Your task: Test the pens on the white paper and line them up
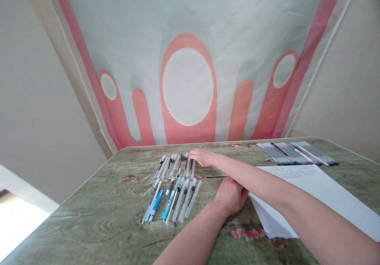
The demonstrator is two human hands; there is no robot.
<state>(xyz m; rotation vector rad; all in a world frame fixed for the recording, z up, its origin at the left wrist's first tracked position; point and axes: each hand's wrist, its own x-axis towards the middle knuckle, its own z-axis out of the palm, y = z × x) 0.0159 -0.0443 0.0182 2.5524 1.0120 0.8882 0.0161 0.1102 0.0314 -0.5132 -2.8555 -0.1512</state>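
Note:
My right hand (203,157) reaches across to the far row of pens (175,165). Its fingers are closed at the top of a clear pen (193,169) at that row's right end. Below my right forearm, my left hand (230,196) rests curled on the table; its fingertips are hidden, and I cannot make out anything in them. A nearer row (178,201) holds clear pens, a blue pen (156,205) and a teal pen (169,204). White paper (285,201) with faint writing lies beside my left hand, partly covered by my right forearm.
Several slim pens or refills (292,153) lie side by side at the far right. The wood-patterned table (97,209) has printed pink flowers. Behind its far edge stands a wall covering (188,86) with pink shapes.

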